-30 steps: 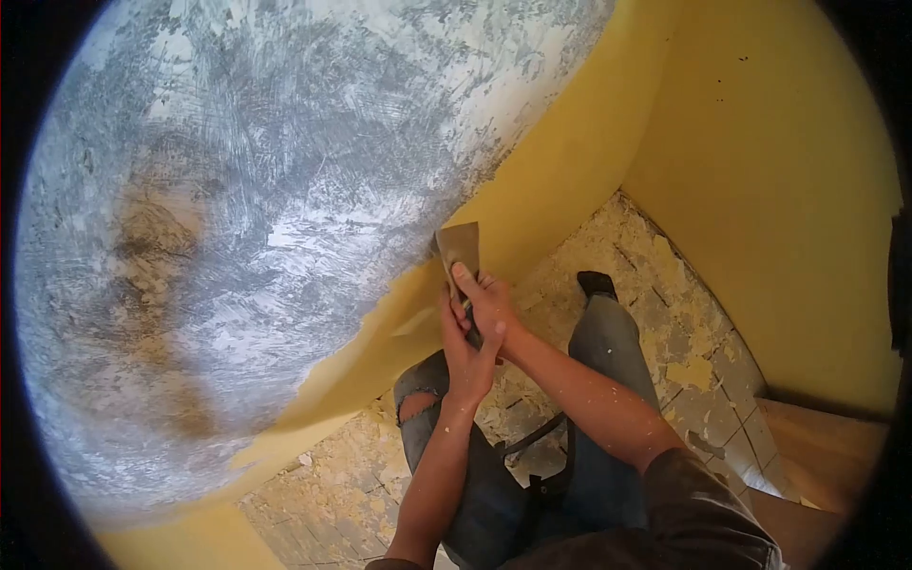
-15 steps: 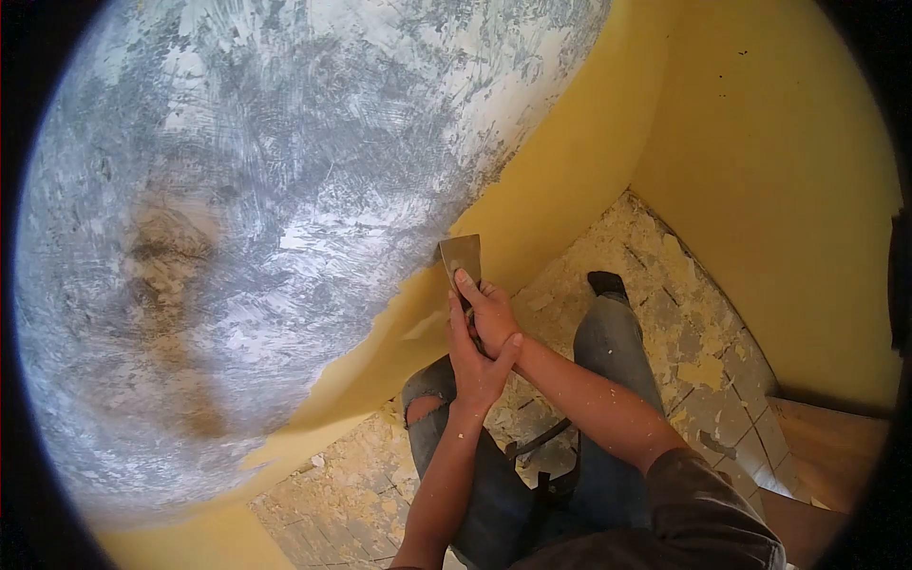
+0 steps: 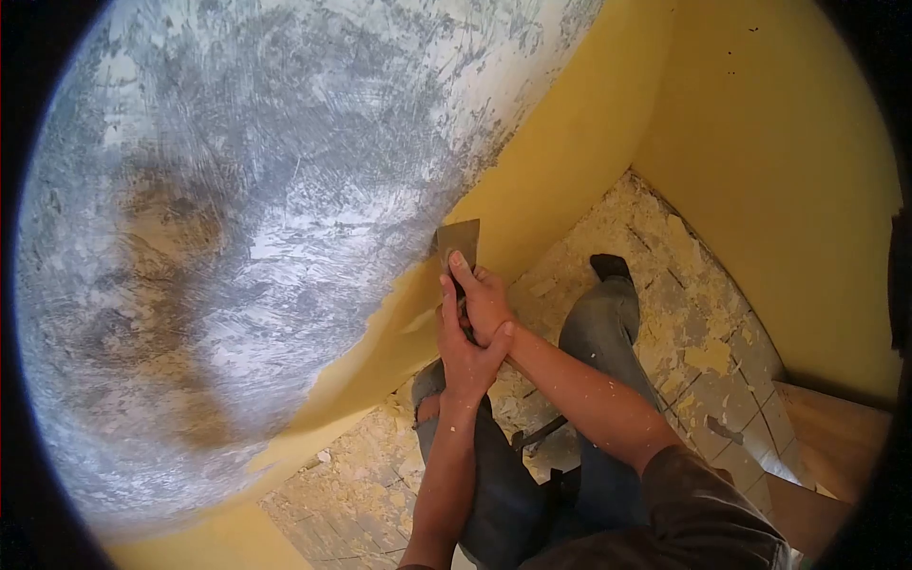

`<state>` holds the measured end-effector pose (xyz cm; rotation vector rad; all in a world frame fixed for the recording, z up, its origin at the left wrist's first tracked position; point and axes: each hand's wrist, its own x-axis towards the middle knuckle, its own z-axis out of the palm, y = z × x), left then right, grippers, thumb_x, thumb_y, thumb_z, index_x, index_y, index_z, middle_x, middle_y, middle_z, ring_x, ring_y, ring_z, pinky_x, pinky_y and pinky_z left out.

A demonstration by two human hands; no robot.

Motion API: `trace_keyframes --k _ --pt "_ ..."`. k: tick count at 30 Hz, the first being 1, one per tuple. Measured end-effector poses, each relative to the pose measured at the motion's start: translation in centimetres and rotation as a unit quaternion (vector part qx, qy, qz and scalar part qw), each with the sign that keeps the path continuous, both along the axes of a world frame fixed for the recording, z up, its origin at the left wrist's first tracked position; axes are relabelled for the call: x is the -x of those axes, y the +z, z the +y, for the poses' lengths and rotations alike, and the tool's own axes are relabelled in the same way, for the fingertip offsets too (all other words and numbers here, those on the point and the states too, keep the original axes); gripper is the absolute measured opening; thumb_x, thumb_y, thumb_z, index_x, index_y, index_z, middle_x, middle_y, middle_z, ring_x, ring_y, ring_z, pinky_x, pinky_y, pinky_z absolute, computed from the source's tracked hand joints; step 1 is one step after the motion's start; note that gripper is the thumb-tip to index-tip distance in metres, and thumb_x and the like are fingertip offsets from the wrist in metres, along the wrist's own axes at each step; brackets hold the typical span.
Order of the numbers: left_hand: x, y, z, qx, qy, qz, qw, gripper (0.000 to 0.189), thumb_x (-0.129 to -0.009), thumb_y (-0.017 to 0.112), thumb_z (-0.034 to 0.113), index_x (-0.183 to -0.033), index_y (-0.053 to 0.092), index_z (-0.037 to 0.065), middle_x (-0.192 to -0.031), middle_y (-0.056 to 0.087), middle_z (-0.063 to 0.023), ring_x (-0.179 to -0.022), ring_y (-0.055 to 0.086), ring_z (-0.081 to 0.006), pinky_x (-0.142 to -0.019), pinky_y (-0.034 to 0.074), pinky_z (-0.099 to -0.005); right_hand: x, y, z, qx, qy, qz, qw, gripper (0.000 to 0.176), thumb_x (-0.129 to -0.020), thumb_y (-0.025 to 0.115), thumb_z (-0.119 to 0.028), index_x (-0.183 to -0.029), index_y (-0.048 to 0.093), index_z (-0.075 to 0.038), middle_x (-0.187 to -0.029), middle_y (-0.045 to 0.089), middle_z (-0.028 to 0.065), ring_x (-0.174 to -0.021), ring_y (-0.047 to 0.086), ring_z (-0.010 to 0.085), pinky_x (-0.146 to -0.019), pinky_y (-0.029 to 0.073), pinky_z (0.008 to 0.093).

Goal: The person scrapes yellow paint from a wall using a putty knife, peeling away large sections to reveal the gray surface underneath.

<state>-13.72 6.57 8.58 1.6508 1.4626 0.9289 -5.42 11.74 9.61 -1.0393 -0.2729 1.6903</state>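
Observation:
My right hand is closed round the dark handle of a scraper, its thumb laid on the base of the flat metal blade. Just below, my left hand is wrapped against the handle and the right hand, with its thumb across the right wrist. The blade's edge meets the wall where yellow paint borders a stripped grey-white area. Most of the handle is hidden by my fingers.
Peeled yellow flakes litter the tiled floor round my legs. A second yellow wall rises on the right. Wooden boards lie in the lower right corner.
Both hands and the scraper have shifted slightly up in the view, and the blade has turned a little. My knee and foot have also moved up slightly.

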Motion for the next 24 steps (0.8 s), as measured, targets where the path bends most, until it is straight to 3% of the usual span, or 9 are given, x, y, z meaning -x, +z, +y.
trace_keyframes --k 2,4,8,10,13,16,24 --pt "-1.2 2.8 1.7 -0.049 -0.056 0.038 0.996 0.096 -0.081 0.078 0.03 -0.155 0.025 -0.001 -0.137 0.05 -0.0256 -0.114 0.058 -0.0327 -0.093 0.049 -0.0402 -1.0 1.2 1.0 0.002 -0.012 -0.027 1.0 0.042 -0.099 0.057 -0.051 -0.078 0.056 -0.015 -0.062 0.048 -0.0053 -0.049 0.042 0.005 -0.043 0.032 0.0231" --pt "-4.0 4.1 3.0 -0.057 -0.064 0.041 0.995 0.094 -0.081 0.078 0.029 -0.155 0.027 0.0 -0.132 0.051 -0.0248 -0.11 0.058 -0.0327 -0.092 0.049 -0.0405 -4.3 2.0 3.1 -0.047 -0.093 0.1 0.99 0.047 -0.096 0.064 -0.05 -0.071 0.052 -0.012 -0.061 0.047 -0.0038 -0.048 0.041 0.0078 -0.042 0.033 0.0263" --pt "-5.8 2.6 2.9 -0.053 -0.083 0.042 0.994 0.093 -0.081 0.078 0.026 -0.156 0.027 0.002 -0.12 0.053 -0.0223 -0.101 0.057 -0.0325 -0.088 0.049 -0.0415 -6.2 -0.2 2.5 -0.031 -0.073 0.047 0.996 0.048 -0.097 0.062 -0.05 -0.069 0.051 -0.012 -0.058 0.044 -0.005 -0.046 0.039 0.0076 -0.042 0.031 0.0259" --pt "-5.7 2.3 1.6 -0.045 -0.061 0.043 0.996 0.094 -0.081 0.077 0.026 -0.156 0.026 0.002 -0.119 0.052 -0.0221 -0.101 0.056 -0.0317 -0.089 0.048 -0.0409 -5.3 -0.8 2.0 -0.029 -0.051 0.089 0.994 0.05 -0.095 0.063 -0.053 -0.067 0.05 -0.013 -0.057 0.043 -0.0053 -0.044 0.039 0.0075 -0.041 0.031 0.0258" --pt "-5.0 1.1 -0.6 -0.045 -0.005 0.057 0.997 0.094 -0.083 0.076 0.025 -0.156 0.024 0.001 -0.118 0.052 -0.0221 -0.101 0.056 -0.0304 -0.089 0.048 -0.0399 -4.7 -1.6 0.3 -0.005 0.052 0.058 0.997 0.05 -0.093 0.066 -0.054 -0.067 0.05 -0.015 -0.057 0.043 -0.0053 -0.045 0.039 0.0072 -0.042 0.032 0.0253" --pt "-3.9 0.9 -2.2 -0.026 0.027 0.089 0.995 0.092 -0.085 0.074 0.026 -0.156 0.023 0.0 -0.117 0.052 -0.0226 -0.1 0.056 -0.0302 -0.088 0.048 -0.0392 -2.8 -2.1 -0.7 0.019 0.085 0.055 0.995 0.048 -0.091 0.067 -0.055 -0.069 0.052 -0.015 -0.058 0.045 -0.0051 -0.046 0.041 0.0069 -0.043 0.033 0.0242" --pt "-2.4 1.2 -2.4 -0.021 0.027 0.113 0.993 0.091 -0.086 0.072 0.028 -0.156 0.023 -0.001 -0.121 0.053 -0.0247 -0.105 0.058 -0.0319 -0.089 0.049 -0.0412 -1.2 -2.0 -1.4 0.003 0.051 0.104 0.993 0.048 -0.091 0.066 -0.057 -0.076 0.054 -0.014 -0.063 0.048 -0.0053 -0.049 0.041 0.0068 -0.044 0.034 0.0245"
